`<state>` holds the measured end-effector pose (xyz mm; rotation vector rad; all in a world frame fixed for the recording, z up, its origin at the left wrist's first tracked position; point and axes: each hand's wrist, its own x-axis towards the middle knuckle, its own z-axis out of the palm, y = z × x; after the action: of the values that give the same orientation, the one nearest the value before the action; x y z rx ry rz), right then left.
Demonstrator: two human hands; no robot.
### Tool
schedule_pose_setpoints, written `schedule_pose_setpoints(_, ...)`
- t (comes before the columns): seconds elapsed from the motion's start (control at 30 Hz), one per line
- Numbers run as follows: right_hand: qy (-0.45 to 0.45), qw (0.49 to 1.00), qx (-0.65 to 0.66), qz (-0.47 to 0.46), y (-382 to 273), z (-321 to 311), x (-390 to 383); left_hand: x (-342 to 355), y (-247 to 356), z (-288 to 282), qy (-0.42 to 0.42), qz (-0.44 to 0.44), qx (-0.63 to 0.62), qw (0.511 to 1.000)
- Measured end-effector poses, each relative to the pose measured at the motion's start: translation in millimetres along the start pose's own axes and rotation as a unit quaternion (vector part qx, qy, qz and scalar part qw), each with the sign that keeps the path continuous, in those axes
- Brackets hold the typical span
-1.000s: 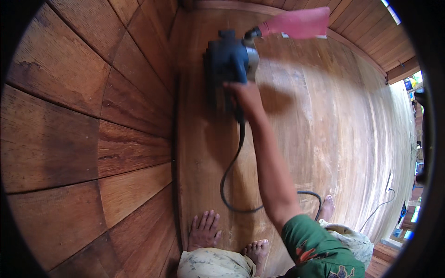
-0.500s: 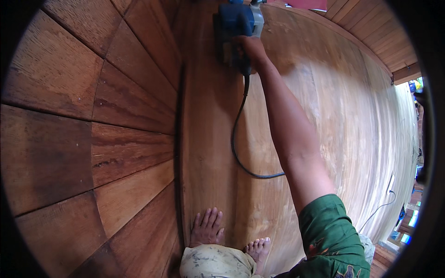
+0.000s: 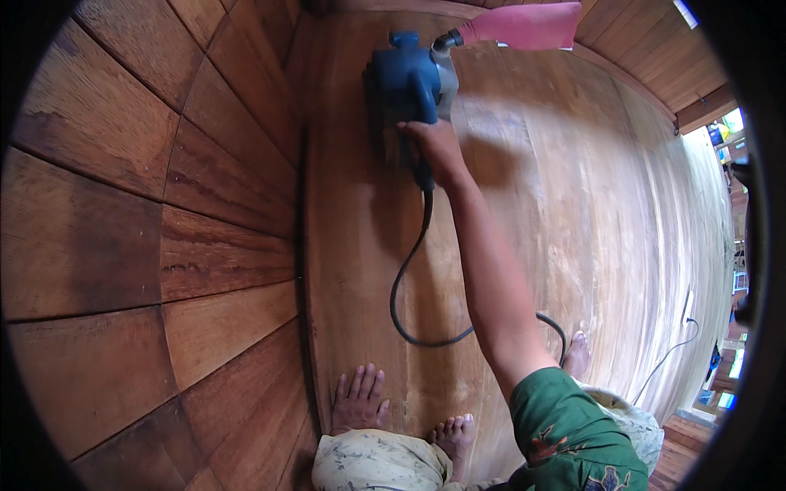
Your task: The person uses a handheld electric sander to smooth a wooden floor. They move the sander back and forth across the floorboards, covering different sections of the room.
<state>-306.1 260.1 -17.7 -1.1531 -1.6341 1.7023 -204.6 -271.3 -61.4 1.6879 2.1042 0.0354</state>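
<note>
At the far end of the boards, my right hand is wrapped round the rear handle of a blue belt sander. The sander rests on the wooden floor, close to the left wall. A pink dust bag sticks out to the right from its grey outlet. From the handle a black power cord loops back and passes under my right forearm. My left hand lies flat on the boards near my knee, fingers spread, holding nothing.
A wall of brown wooden panels runs along the left side. My bare feet are on the boards close by. A thin cable lies further right. Wooden planking borders the floor at the far right.
My right hand has drawn the belt sander nearer and slightly left, bringing the dust bag into fuller view. The cord's loop has slid nearer. My left hand stays put.
</note>
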Motion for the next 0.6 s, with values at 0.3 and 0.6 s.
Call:
schedule_pose_setpoints(0.3, -0.003, 0.999, 0.017, 0.035, 22.3, -8.6, -143.0, -0.3, 0.1, 4.3, 0.022, 0.004, -0.006, 1.000)
schedule_pose_setpoints(0.6, 0.018, 0.983, -0.034, 0.179, 20.2, -18.1, -292.1, -0.6, -0.8, 4.4, 0.014, 0.005, -0.002, 1.000)
